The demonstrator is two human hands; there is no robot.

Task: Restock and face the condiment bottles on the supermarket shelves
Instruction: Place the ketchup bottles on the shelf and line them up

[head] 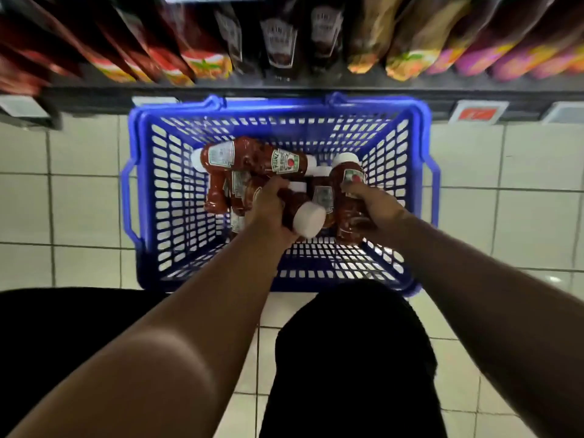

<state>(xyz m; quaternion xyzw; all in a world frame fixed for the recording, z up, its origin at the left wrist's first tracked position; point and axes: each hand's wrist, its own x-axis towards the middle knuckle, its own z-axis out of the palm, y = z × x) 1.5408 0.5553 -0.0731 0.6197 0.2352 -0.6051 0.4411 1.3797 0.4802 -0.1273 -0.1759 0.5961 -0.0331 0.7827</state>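
A blue plastic basket [151,197] stands on the tiled floor below the shelf and holds several red ketchup bottles with white caps. My left hand [268,207] is closed around one ketchup bottle [305,214], its white cap pointing toward me. My right hand [374,205] grips a second ketchup bottle [347,184], cap pointing away toward the shelf. Another bottle [252,158] lies across the pile at the back of the basket.
The bottom shelf [284,90] runs across the top of the view, stocked with dark sauce bottles [279,39] in the middle and pouches [407,42] either side. Price tags [477,113] hang on its edge. My dark-clothed knees are near the basket's front.
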